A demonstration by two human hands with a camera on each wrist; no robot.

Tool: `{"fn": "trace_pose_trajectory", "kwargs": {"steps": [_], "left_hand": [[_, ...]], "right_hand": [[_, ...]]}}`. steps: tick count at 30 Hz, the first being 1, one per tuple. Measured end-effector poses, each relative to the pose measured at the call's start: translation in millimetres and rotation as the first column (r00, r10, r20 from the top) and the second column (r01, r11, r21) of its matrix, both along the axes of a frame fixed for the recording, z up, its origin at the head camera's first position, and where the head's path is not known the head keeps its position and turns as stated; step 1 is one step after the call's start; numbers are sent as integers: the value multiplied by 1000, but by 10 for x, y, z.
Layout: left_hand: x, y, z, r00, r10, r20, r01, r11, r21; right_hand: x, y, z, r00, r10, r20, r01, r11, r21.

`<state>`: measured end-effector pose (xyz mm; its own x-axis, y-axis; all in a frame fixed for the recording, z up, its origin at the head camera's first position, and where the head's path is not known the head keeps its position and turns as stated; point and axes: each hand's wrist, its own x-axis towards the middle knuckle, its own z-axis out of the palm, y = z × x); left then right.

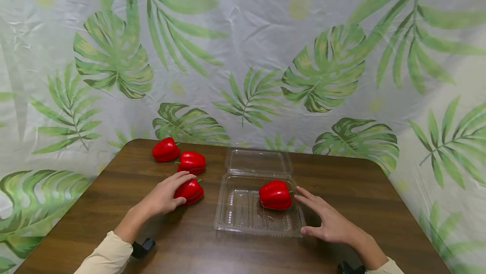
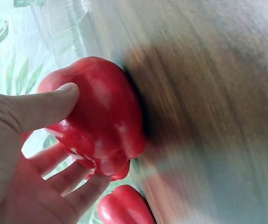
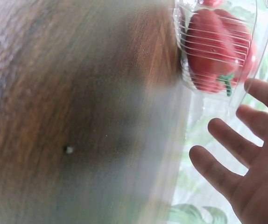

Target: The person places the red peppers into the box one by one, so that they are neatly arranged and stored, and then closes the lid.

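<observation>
In the head view my left hand [image 1: 164, 196] holds the nearest red bell pepper [image 1: 193, 193] on the table's left side. The left wrist view has the thumb against one side of this pepper [image 2: 101, 107] and the fingers behind and under it. Another bell pepper [image 1: 275, 196], its green stem to the right, lies in the right part of a clear plastic clamshell container [image 1: 237, 219]. My right hand [image 1: 336, 223] is spread at the container's right edge. In the right wrist view its fingers [image 3: 229, 140] are apart, near the clear wall, holding nothing.
Two more bell peppers, one [image 1: 166, 150] at the table's back left edge and one [image 1: 191, 162] just in front of it, lie beyond my left hand. The container's lid [image 1: 260, 161] is folded back flat. A leaf-patterned cloth [image 1: 243, 54] hangs behind the wooden table [image 1: 341, 181].
</observation>
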<state>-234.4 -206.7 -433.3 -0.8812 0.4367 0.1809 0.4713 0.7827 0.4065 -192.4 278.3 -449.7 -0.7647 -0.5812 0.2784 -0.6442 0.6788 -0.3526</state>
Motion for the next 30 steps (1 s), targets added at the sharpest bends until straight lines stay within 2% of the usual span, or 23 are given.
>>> {"fn": "trace_pose_trajectory", "kwargs": {"steps": [17,30], "left_hand": [[38,-31,-18,1000,3,-22,-3,1000,4],[134,12,153,993,-39,-108,42,999,30]], "right_hand": [[5,-15,3,1000,1,-10,-1,1000,-5],[-3,-2,-22,1000,-5,7,5,1000,-14]]}}
